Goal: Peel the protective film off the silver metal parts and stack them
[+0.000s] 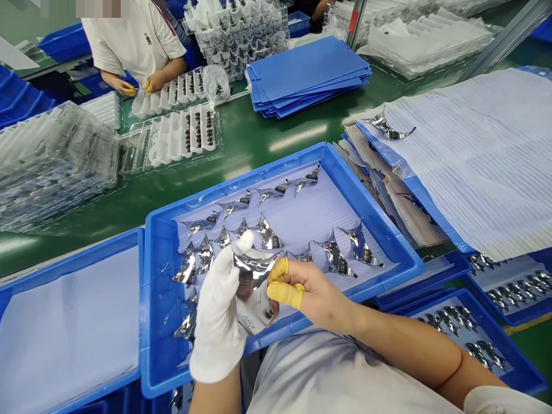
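Observation:
My left hand (219, 310), in a white glove, is closed round a shiny chrome curved part (253, 270) held above the near edge of a blue tray (371, 213). My right hand (308, 293), with yellow finger cots on the thumb and forefinger, pinches the same part from its right side. Several more chrome parts (334, 253) lie in rows on a pale sheet inside that tray.
A second blue tray (56, 270) with a bare sheet sits at left. At right, stacked trays (487, 322) hold more parts under white sheets (483, 155). Across the green belt (250, 138), another person's hands (138, 86) work at clear blister trays (172, 135). Blue boards (306, 72) lie stacked behind.

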Demonstrator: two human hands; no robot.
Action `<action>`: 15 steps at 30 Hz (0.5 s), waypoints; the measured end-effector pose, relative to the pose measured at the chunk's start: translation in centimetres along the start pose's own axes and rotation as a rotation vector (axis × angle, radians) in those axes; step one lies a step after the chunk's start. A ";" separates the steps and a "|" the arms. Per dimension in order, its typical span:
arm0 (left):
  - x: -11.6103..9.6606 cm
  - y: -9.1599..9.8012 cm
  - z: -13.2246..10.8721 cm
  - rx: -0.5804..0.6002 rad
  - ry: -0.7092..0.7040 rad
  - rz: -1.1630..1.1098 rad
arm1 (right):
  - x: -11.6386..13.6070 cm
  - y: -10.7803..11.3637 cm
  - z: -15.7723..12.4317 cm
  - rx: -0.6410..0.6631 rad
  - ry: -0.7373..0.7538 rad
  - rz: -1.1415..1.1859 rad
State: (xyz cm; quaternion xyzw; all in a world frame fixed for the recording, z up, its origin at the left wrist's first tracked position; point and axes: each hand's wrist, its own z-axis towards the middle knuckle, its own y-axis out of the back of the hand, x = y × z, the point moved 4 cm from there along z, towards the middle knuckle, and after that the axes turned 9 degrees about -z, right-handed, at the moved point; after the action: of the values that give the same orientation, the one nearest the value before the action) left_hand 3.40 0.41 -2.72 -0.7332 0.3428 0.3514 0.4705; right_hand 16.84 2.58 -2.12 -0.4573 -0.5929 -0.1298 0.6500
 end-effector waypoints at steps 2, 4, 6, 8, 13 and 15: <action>-1.0 0.3 -0.1 0.008 -0.163 0.034 | -0.2 0.4 0.2 0.001 0.046 -0.062; -1.9 0.4 -0.4 0.061 -0.292 0.103 | -0.3 0.6 0.5 0.015 0.096 -0.078; -2.5 0.5 -0.7 0.114 -0.390 0.178 | -0.5 0.8 0.7 0.017 0.142 -0.097; -2.8 0.6 -1.0 0.142 -0.433 0.217 | -0.7 1.0 0.8 0.015 0.173 -0.123; -2.4 1.1 -1.3 0.049 -0.321 0.199 | 0.1 1.2 0.2 -0.025 0.320 -0.363; -2.3 1.2 -1.1 0.017 -0.278 0.154 | 1.1 1.1 -0.3 -0.047 0.431 -0.498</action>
State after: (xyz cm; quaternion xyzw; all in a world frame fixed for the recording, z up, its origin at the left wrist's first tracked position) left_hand 1.45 -0.62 -0.96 -0.6451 0.3324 0.4818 0.4912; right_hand 18.12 3.33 -1.61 -0.2750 -0.5324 -0.3921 0.6980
